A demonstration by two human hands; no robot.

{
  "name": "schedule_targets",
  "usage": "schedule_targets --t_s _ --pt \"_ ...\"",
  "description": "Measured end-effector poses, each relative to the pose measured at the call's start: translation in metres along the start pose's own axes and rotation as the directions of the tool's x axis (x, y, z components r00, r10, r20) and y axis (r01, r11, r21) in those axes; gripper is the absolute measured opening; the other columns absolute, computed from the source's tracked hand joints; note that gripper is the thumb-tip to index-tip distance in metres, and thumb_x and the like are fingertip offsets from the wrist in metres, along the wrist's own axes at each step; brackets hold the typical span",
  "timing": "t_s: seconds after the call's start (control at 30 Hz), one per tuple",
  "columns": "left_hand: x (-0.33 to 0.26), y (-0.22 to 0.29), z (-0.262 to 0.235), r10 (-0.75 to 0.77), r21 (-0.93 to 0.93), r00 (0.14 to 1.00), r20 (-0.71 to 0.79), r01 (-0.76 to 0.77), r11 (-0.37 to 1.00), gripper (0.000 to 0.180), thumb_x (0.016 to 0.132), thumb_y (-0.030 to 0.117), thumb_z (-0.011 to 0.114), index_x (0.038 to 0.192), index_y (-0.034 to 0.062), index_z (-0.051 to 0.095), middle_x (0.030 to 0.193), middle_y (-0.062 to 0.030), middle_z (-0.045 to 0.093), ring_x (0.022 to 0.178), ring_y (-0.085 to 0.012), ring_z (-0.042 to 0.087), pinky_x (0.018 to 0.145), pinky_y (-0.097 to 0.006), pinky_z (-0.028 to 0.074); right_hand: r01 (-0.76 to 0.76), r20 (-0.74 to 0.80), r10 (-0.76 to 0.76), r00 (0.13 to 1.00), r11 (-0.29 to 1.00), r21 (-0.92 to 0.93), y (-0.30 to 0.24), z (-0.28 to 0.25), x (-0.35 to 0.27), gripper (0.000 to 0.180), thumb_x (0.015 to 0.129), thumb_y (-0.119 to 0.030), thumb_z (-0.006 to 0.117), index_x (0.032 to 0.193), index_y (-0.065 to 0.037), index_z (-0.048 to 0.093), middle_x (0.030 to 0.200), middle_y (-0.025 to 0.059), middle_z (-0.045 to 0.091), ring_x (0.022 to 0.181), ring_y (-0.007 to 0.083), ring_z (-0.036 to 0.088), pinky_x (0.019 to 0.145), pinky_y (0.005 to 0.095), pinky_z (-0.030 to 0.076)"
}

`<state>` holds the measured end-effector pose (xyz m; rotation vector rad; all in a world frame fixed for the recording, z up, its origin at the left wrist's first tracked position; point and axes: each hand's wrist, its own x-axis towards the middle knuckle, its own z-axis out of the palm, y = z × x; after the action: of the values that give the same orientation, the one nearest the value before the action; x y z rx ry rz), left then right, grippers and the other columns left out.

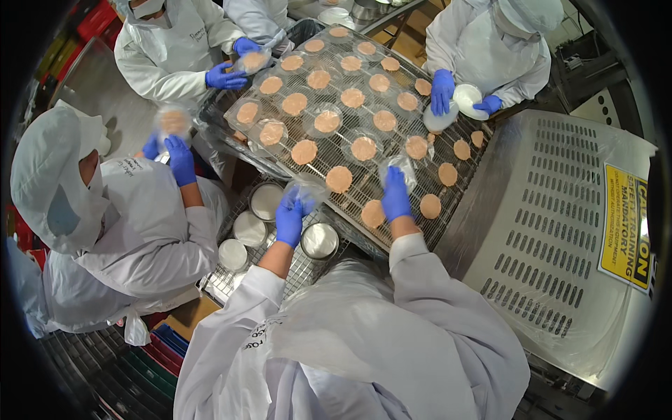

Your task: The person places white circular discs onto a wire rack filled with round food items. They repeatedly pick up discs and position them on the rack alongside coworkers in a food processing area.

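Blue gloves cover both my hands at the near edge of a wire-mesh conveyor (323,136). Flat, round, pinkish patties (339,179) lie over it in loose rows, some on clear round film. My left hand (289,220), at the belt's near left edge, has its fingers closed on a thin clear plastic film (313,189). A second crumpled clear film (409,175) is pinched in my right hand (396,197), which hangs over the belt between several patties. A patty (372,214) lies just left of my right wrist, and another patty (430,206) lies to its right.
Round metal tins with white discs (320,241) stand on a wire rack (287,269) left of my body. A slotted metal guard (553,231) with a yellow sign rises at right. Gloved co-workers stand left (133,224), far left (168,49) and far right (490,49), handling patties and discs.
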<state>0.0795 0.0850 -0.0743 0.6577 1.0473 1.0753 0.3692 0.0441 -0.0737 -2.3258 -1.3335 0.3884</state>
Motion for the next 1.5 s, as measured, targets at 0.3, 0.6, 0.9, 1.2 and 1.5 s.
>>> schedule_targets --t_s 0.3,0.6,0.9,1.2,1.5 --pt "0.048 0.020 -0.055 -0.158 0.318 0.985 -0.062 0.170 0.933 0.027 0.094 0.027 0.050 0.099 0.0023 0.060 0.069 0.0011 0.054 0.056 -0.0064 0.045 0.050 -0.023 0.036 -0.378 -0.226 0.374 0.900 0.926 0.028 0.009 -0.078 0.101 0.026 0.090 -0.020 0.046 0.106 -0.001 0.057 0.103 0.0191 0.062 0.101 0.0265 0.059 0.082 0.0387 0.047" --pt "0.066 0.032 -0.056 -0.141 0.006 0.982 0.126 0.141 0.990 0.029 0.092 0.010 0.046 0.120 0.0004 0.048 0.112 -0.0093 0.058 0.095 -0.0192 0.059 0.083 -0.031 0.050 -0.290 -0.106 0.279 0.954 0.951 -0.111 0.001 0.034 0.043 0.032 0.091 -0.019 0.043 0.118 -0.009 0.058 0.122 0.0227 0.051 0.107 0.0369 0.054 0.089 0.0407 0.044" --pt "0.041 0.025 -0.038 -0.194 0.140 0.980 0.029 0.189 0.972 0.027 0.092 0.017 0.050 0.112 0.0002 0.055 0.092 -0.0061 0.059 0.082 -0.0143 0.058 0.070 -0.027 0.049 0.227 -0.051 -0.233 0.971 0.968 -0.104 -0.086 0.079 0.070 0.038 0.083 -0.013 0.053 0.121 -0.010 0.054 0.128 0.0190 0.047 0.119 0.0385 0.041 0.100 0.0432 0.035" --pt "0.037 -0.029 -0.061 -0.135 0.158 0.990 0.049 0.126 0.979 0.023 0.091 0.012 0.048 0.110 0.0017 0.055 0.103 -0.0068 0.061 0.088 -0.0144 0.058 0.076 -0.026 0.047 0.499 0.141 -0.518 0.844 0.854 0.150 -0.050 0.115 -0.026 0.032 0.078 -0.006 0.051 0.108 -0.008 0.061 0.116 0.0187 0.055 0.112 0.0304 0.049 0.098 0.0381 0.038" --pt "0.006 -0.035 -0.007 -0.219 0.238 0.958 0.186 0.173 0.956 0.029 0.086 0.008 0.060 0.114 0.0000 0.057 0.103 -0.0066 0.062 0.085 -0.0119 0.059 0.077 -0.024 0.048 -0.190 0.506 -0.212 0.836 0.753 0.630 -0.063 -0.005 -0.057 0.037 0.089 -0.030 0.054 0.112 0.000 0.060 0.107 0.0185 0.063 0.106 0.0220 0.057 0.094 0.0335 0.041"
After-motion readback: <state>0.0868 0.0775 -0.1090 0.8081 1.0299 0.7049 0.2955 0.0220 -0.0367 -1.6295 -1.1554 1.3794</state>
